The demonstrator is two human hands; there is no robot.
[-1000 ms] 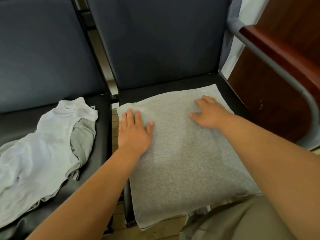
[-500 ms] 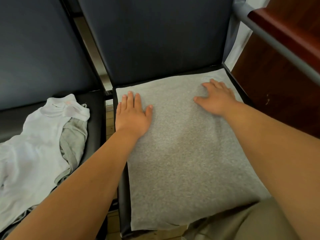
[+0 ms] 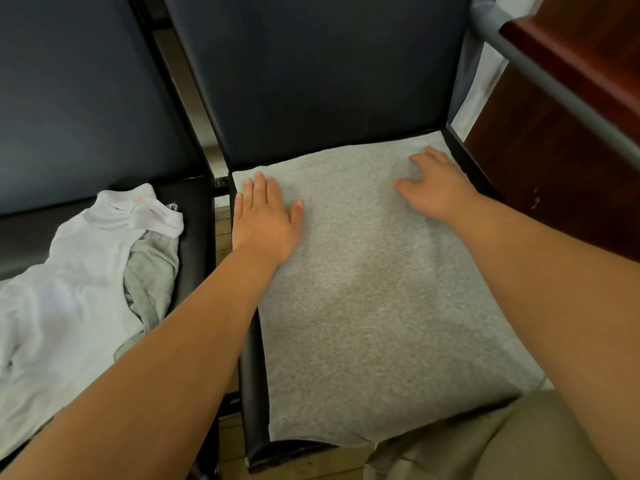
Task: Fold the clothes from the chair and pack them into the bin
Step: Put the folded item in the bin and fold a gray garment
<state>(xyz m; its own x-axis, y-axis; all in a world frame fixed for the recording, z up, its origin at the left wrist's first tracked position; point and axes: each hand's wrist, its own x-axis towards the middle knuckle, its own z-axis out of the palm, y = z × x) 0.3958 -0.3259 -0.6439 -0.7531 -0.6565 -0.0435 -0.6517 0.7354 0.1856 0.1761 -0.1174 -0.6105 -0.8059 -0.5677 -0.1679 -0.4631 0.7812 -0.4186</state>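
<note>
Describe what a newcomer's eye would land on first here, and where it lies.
The flat grey knit garment spread over the middle black chair seat stands out first, with the left hand flat near its far left corner and the right hand near its far right corner. On the neighbouring seat to the left lies a crumpled white garment over a grey cloth.

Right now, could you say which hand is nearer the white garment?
Left. The left hand rests at the grey cloth's left edge, towards the white garment; the right hand lies near the cloth's right edge.
</note>
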